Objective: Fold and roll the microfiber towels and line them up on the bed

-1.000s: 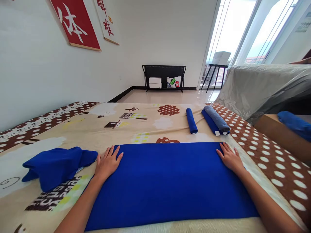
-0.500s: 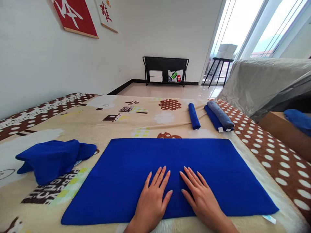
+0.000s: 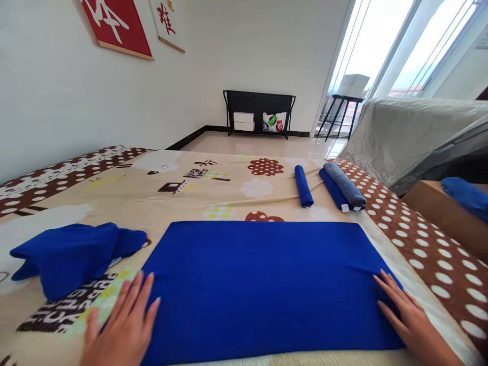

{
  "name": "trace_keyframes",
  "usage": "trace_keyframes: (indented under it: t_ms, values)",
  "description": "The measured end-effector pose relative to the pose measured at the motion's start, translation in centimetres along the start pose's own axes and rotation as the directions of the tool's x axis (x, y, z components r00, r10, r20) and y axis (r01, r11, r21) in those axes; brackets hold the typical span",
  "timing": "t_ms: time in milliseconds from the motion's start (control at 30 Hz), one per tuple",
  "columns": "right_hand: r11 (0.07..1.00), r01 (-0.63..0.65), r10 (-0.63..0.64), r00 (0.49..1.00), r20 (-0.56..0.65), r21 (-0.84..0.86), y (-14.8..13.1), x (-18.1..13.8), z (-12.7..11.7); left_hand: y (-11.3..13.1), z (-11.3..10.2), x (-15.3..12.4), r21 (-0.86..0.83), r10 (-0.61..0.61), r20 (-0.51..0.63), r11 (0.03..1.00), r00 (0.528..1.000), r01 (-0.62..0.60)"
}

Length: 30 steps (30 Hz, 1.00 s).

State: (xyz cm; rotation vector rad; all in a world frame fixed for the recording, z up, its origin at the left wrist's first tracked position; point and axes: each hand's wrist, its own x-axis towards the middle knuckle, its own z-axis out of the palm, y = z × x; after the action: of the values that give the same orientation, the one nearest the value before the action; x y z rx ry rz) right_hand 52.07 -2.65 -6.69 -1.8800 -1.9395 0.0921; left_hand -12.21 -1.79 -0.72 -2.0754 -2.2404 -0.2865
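A blue towel (image 3: 263,284) lies spread flat on the patterned blanket (image 3: 229,183), its long side toward me. My left hand (image 3: 124,320) rests at the towel's left edge with fingers spread, partly over the blanket. At the right edge lies my right hand (image 3: 407,315), fingers stretched out on the cloth. Small creases show in the towel near both hands. Left of it sits a crumpled blue towel (image 3: 78,254). Beyond the far right corner are a rolled blue towel (image 3: 303,187) and a grey roll (image 3: 345,183) lying on a folded blue cloth (image 3: 332,190).
A cardboard box (image 3: 442,213) with a blue cloth (image 3: 465,195) on it stands at the right, beside plastic-covered furniture (image 3: 415,132). Against the back wall is a black rack (image 3: 259,109). A black stool (image 3: 341,114) holding a white box stands near the window.
Both hands have slid apart from the towel's middle, the left one to the left edge and the right one to the right edge. Faint creases have appeared there.
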Motion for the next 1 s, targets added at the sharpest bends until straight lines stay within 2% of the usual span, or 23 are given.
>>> trace_keyframes:
  t_ms: [33, 67, 100, 167, 200, 233, 267, 300, 333, 400, 433, 467, 500, 567, 633, 700, 733, 800, 867, 933, 967, 1000]
  values:
    - [0.999, 0.032, -0.032, 0.999, 0.011, 0.027, -2.7, 1.6, 0.3, 2.9, -0.3, 1.0, -0.011, 0.047, -0.019, 0.999, 0.999, -0.047]
    - [0.995, 0.067, -0.071, 0.996, 0.056, 0.069, -5.9, 3.2, 0.6, 6.0, -0.5, 2.1, -0.050, 0.154, -0.017, 0.987, 0.988, -0.154]
    - [0.986, 0.110, -0.125, 0.985, 0.119, 0.121, -9.3, 4.8, 0.8, 9.1, -0.7, 3.3, -0.110, 0.290, 0.039, 0.952, 0.956, -0.285]
    - [0.947, 0.232, -0.285, 0.925, 0.251, 0.221, -15.8, 7.7, 1.1, 14.1, -0.6, 5.8, -0.211, 0.529, 0.146, 0.842, 0.836, -0.496]
    - [0.910, 0.318, -0.393, 0.865, 0.311, 0.266, -18.1, 8.8, 1.2, 15.5, -0.5, 7.0, -0.230, 0.570, 0.160, 0.816, 0.806, -0.531]
    - [0.877, 0.382, -0.470, 0.808, 0.356, 0.292, -19.5, 9.6, 1.3, 16.1, -0.3, 8.0, -0.235, 0.583, 0.166, 0.807, 0.795, -0.543]
    - [0.858, 0.417, -0.508, 0.772, 0.381, 0.299, -19.8, 10.3, 1.4, 15.6, -0.1, 8.9, -0.225, 0.564, 0.160, 0.820, 0.810, -0.526]
    - [0.862, 0.421, -0.504, 0.770, 0.391, 0.283, -19.1, 10.6, 1.4, 14.2, 0.2, 9.6, -0.210, 0.521, 0.148, 0.847, 0.840, -0.488]
    - [0.887, 0.391, -0.459, 0.803, 0.380, 0.246, -17.3, 10.8, 1.3, 12.0, 0.6, 10.0, -0.188, 0.466, 0.134, 0.878, 0.874, -0.439]
    - [0.955, 0.255, -0.292, 0.905, 0.310, 0.154, -11.6, 10.4, 1.0, 6.2, 1.4, 10.3, -0.137, 0.328, 0.094, 0.939, 0.940, -0.314]
    - [0.975, 0.187, -0.214, 0.938, 0.273, 0.122, -8.3, 9.9, 0.8, 3.0, 1.9, 10.2, -0.081, 0.249, 0.047, 0.966, 0.967, -0.245]
    - [0.985, 0.137, -0.160, 0.954, 0.252, 0.107, -5.0, 9.4, 0.5, 0.1, 2.3, 10.1, -0.039, 0.187, 0.012, 0.982, 0.982, -0.187]
    - [0.990, 0.098, -0.119, 0.967, 0.227, 0.100, -2.0, 8.8, 0.1, -2.4, 2.7, 9.9, -0.020, 0.166, 0.026, 0.986, 0.986, -0.165]
    - [0.993, 0.053, -0.074, 0.976, 0.203, 0.106, 2.1, 8.0, -0.8, -5.6, 3.3, 9.5, 0.001, 0.152, 0.058, 0.988, 0.987, -0.152]
    - [0.994, 0.016, -0.037, 0.981, 0.188, 0.112, 3.2, 8.1, -1.6, -6.1, 3.2, 9.5, 0.023, 0.144, 0.073, 0.989, 0.987, -0.146]
    - [0.995, 0.008, -0.024, 0.986, 0.167, 0.098, 1.2, 9.2, -2.0, -3.5, 2.5, 9.7, 0.053, 0.145, 0.051, 0.988, 0.988, -0.147]
    - [0.995, 0.028, -0.043, 0.986, 0.159, 0.093, -0.9, 10.0, -2.0, -1.3, 2.0, 9.9, 0.054, 0.168, 0.045, 0.984, 0.985, -0.170]
    - [0.984, 0.141, -0.158, 0.973, 0.166, 0.111, -6.7, 12.0, -1.2, 4.9, 0.9, 10.4, 0.004, 0.283, 0.060, 0.959, 0.957, -0.283]
    - [0.951, 0.259, -0.290, 0.937, 0.195, 0.170, -13.5, 14.0, 0.7, 12.0, 0.4, 11.4, -0.097, 0.470, 0.074, 0.881, 0.880, -0.463]
    - [0.907, 0.357, -0.403, 0.888, 0.219, 0.223, -19.5, 16.0, 3.3, 18.0, 0.8, 12.8, -0.124, 0.564, 0.078, 0.823, 0.822, -0.554]
    - [0.894, 0.381, -0.431, 0.875, 0.221, 0.237, -21.7, 16.9, 4.6, 19.8, 1.3, 13.6, -0.129, 0.582, 0.084, 0.811, 0.809, -0.570]
    - [0.887, 0.392, -0.445, 0.867, 0.223, 0.245, -23.0, 17.8, 5.6, 20.7, 1.8, 14.4, -0.127, 0.582, 0.091, 0.811, 0.808, -0.570]
